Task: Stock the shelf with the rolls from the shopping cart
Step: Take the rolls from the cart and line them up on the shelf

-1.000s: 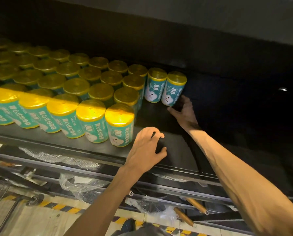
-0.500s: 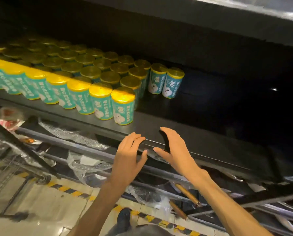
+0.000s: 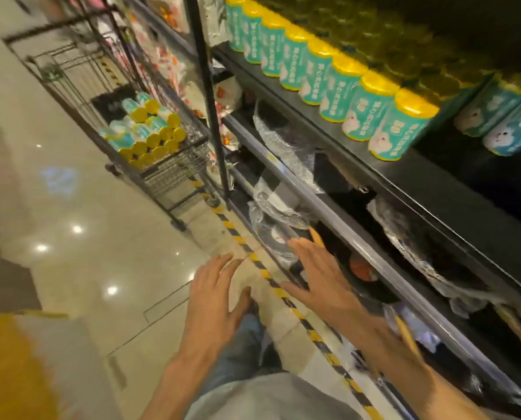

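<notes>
Fingers of the left hand [image 3: 215, 294] and the right hand [image 3: 321, 278] are spread wide and straight, holding nothing — both hang low, well short of the shopping cart [image 3: 162, 165], which stands ahead against the shelf [image 3: 429, 177]. Rolls in the cart [image 3: 145, 128] lie on their sides, yellow caps toward the person, so the next reach would go best with each palm wrapping one teal body rather than a cap. On the shelf, free space lies past the last front roll [image 3: 403, 128] — the end farthest from the cart.
</notes>
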